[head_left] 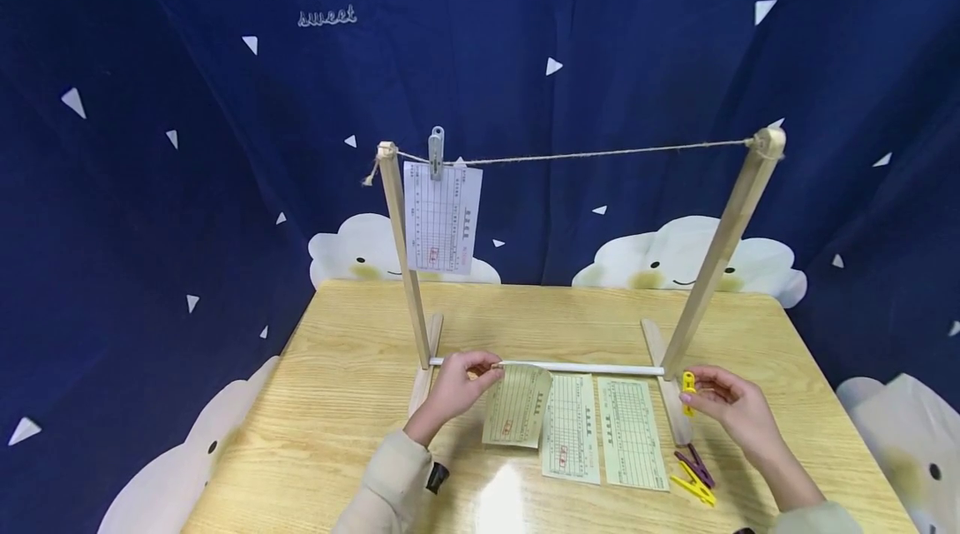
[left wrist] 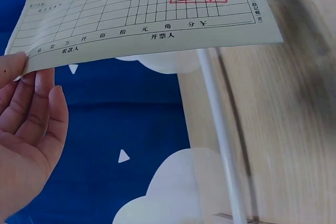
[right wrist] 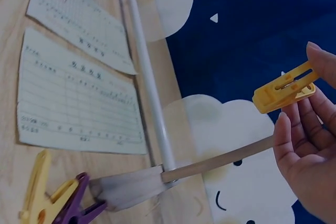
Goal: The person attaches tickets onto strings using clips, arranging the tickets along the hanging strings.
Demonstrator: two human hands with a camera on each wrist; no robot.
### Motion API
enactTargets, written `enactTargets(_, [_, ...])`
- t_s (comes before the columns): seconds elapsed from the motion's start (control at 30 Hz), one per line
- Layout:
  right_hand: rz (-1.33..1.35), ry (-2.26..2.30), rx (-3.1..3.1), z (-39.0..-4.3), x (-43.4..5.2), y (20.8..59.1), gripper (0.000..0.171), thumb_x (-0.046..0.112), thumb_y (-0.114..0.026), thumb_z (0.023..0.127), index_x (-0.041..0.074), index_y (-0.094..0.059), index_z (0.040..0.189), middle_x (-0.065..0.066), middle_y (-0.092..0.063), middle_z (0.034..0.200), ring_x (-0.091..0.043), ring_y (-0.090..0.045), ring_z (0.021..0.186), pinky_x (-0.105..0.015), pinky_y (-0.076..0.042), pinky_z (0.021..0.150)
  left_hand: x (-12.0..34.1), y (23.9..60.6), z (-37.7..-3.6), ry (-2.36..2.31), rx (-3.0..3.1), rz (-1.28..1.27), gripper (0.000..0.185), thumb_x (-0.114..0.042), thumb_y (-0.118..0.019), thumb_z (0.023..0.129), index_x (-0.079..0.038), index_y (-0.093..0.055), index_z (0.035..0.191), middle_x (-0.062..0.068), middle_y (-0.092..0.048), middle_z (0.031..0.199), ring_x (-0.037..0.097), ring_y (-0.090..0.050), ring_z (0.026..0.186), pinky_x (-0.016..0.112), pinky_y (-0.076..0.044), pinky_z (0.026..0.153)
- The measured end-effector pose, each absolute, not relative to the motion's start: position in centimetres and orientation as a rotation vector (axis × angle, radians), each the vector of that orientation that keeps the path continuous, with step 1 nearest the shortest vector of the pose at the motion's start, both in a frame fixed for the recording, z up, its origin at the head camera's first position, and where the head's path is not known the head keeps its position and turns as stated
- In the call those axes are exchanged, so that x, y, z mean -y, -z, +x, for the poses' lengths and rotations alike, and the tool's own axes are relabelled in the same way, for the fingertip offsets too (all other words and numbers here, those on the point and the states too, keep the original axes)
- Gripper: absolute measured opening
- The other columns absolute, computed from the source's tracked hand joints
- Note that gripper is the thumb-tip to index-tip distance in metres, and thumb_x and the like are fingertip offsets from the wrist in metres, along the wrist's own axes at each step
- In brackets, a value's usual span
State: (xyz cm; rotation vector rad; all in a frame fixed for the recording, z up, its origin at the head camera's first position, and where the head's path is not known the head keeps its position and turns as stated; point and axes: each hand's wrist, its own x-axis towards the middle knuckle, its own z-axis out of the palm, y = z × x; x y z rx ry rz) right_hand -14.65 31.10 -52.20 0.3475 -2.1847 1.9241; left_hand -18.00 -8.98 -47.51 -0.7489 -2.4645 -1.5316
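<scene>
My left hand [head_left: 459,388] pinches a corner of a yellowish receipt slip [head_left: 517,407] between thumb and fingers. In the left wrist view that slip [left wrist: 147,17] is lifted off the table, its grid and red stamp showing. My right hand [head_left: 731,409] holds a yellow clothespin [head_left: 687,392] by its handle end; the right wrist view shows the same clothespin [right wrist: 286,88] between thumb and fingers. Two more slips lie flat on the table, a middle slip [head_left: 572,430] and a right slip [head_left: 633,434]. Another yellow clothespin [head_left: 693,486] and a purple clothespin [head_left: 697,465] lie beside them.
A wooden frame with a left post [head_left: 405,259] and a right post [head_left: 720,259] carries a twine line [head_left: 600,154]. A grey clip [head_left: 437,152] hangs a white slip [head_left: 442,222] at its left end. A white rod [head_left: 592,368] joins the feet on the wooden table [head_left: 300,434].
</scene>
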Motion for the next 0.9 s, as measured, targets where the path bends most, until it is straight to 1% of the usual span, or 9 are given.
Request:
enactTargets(0.03, [0.326, -1.874, 2.226, -14.3, -30.6, 51.3, 0.028, 0.002, -0.070, 0.076, 0.002, -0.064, 0.104, 0.003, -0.063, 0.090, -0.005, -0.057, 0.079, -0.013, -0.046, 0.067, 8.9, 47.4, -18.0, 1.532, 2.471, -0.740, 0.006, -0.001, -0.067, 0.079, 0.001, -0.068, 0.085, 0.008, -0.067, 0.075, 0.010, -0.058, 0.063, 0.024, -0.049, 0.058])
enactTargets(0.07, [0.323, -1.885, 2.207, -14.2, -30.2, 50.7, 0.028, -0.001, -0.070, 0.076, -0.001, -0.063, 0.103, 0.003, -0.063, 0.089, -0.005, -0.057, 0.078, -0.013, -0.046, 0.066, 8.9, 47.2, -17.9, 1.534, 2.480, -0.727, 0.006, -0.001, -0.067, 0.079, 0.001, -0.068, 0.085, 0.008, -0.067, 0.075, 0.010, -0.058, 0.064, 0.024, -0.049, 0.059])
enactTargets(0.1, [0.334, -1.869, 2.213, -14.0, -29.8, 50.1, 0.028, -0.002, -0.069, 0.076, 0.000, -0.064, 0.103, 0.006, -0.063, 0.088, -0.003, -0.056, 0.078, -0.012, -0.045, 0.066, 8.8, 47.0, -17.9, 1.537, 2.485, -0.715, 0.006, -0.001, -0.067, 0.079, 0.002, -0.068, 0.085, 0.008, -0.067, 0.075, 0.011, -0.059, 0.064, 0.024, -0.049, 0.059])
enactTargets(0.2, [0.297, -1.835, 2.238, -13.7, -28.9, 48.6, 0.028, -0.008, -0.067, 0.075, -0.004, -0.062, 0.103, 0.007, -0.063, 0.087, -0.003, -0.056, 0.076, -0.012, -0.045, 0.066, 8.5, 46.1, -17.5, 1.542, 2.497, -0.686, 0.007, 0.002, -0.066, 0.079, 0.004, -0.067, 0.085, 0.011, -0.067, 0.077, 0.017, -0.061, 0.067, 0.025, -0.050, 0.062])
enactTargets(0.3, [0.239, -1.778, 2.302, -13.6, -28.0, 47.2, 0.028, -0.009, -0.068, 0.075, -0.008, -0.060, 0.102, 0.010, -0.062, 0.085, -0.002, -0.056, 0.075, -0.012, -0.046, 0.065, 8.2, 45.2, -17.1, 1.545, 2.501, -0.663, 0.007, 0.005, -0.065, 0.078, 0.006, -0.067, 0.085, 0.013, -0.067, 0.078, 0.023, -0.062, 0.069, 0.028, -0.051, 0.065])
enactTargets(0.43, [0.249, -1.755, 2.311, -13.9, -27.4, 46.3, 0.029, -0.012, -0.067, 0.073, -0.012, -0.058, 0.101, 0.009, -0.062, 0.083, -0.002, -0.056, 0.074, -0.013, -0.046, 0.064, 8.3, 45.7, -17.5, 1.550, 2.459, -0.684, 0.007, 0.002, -0.067, 0.078, 0.004, -0.067, 0.085, 0.010, -0.067, 0.076, 0.017, -0.061, 0.068, 0.027, -0.051, 0.064])
enactTargets(0.53, [0.292, -1.748, 2.290, -14.3, -27.2, 45.7, 0.029, -0.013, -0.067, 0.073, -0.013, -0.057, 0.100, 0.008, -0.062, 0.081, -0.002, -0.056, 0.072, -0.014, -0.046, 0.062, 8.3, 44.7, -17.3, 1.547, 2.448, -0.694, 0.007, 0.002, -0.066, 0.079, 0.004, -0.067, 0.085, 0.010, -0.066, 0.074, 0.016, -0.061, 0.067, 0.028, -0.051, 0.063])
enactTargets(0.67, [0.335, -1.740, 2.276, -14.7, -26.9, 45.0, 0.029, -0.013, -0.067, 0.073, -0.013, -0.057, 0.100, 0.007, -0.061, 0.080, -0.003, -0.055, 0.071, -0.014, -0.046, 0.060, 8.0, 42.2, -16.5, 1.531, 2.450, -0.694, 0.007, 0.006, -0.064, 0.078, 0.008, -0.066, 0.085, 0.014, -0.066, 0.073, 0.022, -0.060, 0.067, 0.033, -0.051, 0.064])
enactTargets(0.9, [0.361, -1.686, 2.291, -15.1, -26.5, 43.7, 0.030, -0.012, -0.067, 0.074, -0.011, -0.058, 0.102, 0.008, -0.060, 0.083, -0.004, -0.053, 0.073, -0.013, -0.045, 0.062, 7.8, 41.2, -16.6, 1.500, 2.411, -0.711, 0.007, 0.007, -0.064, 0.078, 0.009, -0.066, 0.084, 0.015, -0.066, 0.074, 0.022, -0.060, 0.068, 0.031, -0.051, 0.065])
